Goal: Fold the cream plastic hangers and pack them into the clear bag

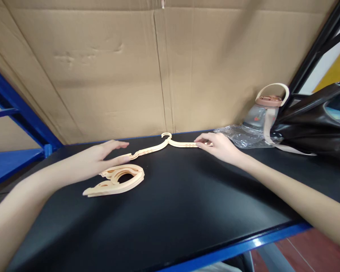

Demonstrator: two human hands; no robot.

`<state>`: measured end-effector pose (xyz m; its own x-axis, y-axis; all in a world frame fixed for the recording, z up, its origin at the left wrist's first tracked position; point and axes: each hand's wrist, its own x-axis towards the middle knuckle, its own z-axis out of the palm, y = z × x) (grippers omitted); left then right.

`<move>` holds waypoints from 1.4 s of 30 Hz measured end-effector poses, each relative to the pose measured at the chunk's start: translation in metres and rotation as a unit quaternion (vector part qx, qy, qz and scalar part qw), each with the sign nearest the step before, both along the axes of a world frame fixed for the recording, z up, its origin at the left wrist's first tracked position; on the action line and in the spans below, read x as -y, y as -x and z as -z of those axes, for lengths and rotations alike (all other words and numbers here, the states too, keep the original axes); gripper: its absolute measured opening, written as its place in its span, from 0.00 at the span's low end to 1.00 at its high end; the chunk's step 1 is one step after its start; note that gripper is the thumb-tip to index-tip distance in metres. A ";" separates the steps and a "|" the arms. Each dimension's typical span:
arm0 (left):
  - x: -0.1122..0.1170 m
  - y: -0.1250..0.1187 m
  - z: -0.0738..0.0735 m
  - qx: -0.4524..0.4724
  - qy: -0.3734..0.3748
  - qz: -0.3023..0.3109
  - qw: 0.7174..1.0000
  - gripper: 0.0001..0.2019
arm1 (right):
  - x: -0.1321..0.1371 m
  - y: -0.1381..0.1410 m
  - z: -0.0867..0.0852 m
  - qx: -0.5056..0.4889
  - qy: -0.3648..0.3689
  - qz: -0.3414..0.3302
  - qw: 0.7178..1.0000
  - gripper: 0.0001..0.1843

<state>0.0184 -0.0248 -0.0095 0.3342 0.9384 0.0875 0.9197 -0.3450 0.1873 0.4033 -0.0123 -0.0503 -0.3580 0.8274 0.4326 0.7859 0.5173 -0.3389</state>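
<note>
A cream plastic clothes hanger lies spread out at the back of the black tabletop, its hook toward the cardboard. My right hand has thumb and fingers closed on the hanger's right arm. Over the left end hovers my left hand, fingers stretched out and apart from the thumb. Its thumb lies at the hanger's tip; whether it touches I cannot tell. Just in front of my left hand rest folded hangers of the same cream colour, partly covered by that hand. How many are stacked there is unclear.
Brown cardboard stands behind the black table. At the back right are a bottle with a pink lid and strap, crumpled clear plastic and a shiny black bag. A blue metal frame rises on the left.
</note>
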 end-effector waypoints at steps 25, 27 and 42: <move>-0.034 0.024 0.025 -0.076 -0.012 -0.029 0.997 0.20 | -0.045 -0.060 0.006 0.156 0.081 0.017 0.984 0.13; -0.034 0.023 0.025 -0.078 -0.017 -0.042 0.996 0.18 | -0.045 -0.061 0.006 0.150 0.078 0.023 0.985 0.12; -0.013 0.012 -0.015 -0.008 -0.149 -0.172 0.974 0.22 | -0.035 -0.059 -0.017 -0.058 -0.001 0.085 0.995 0.17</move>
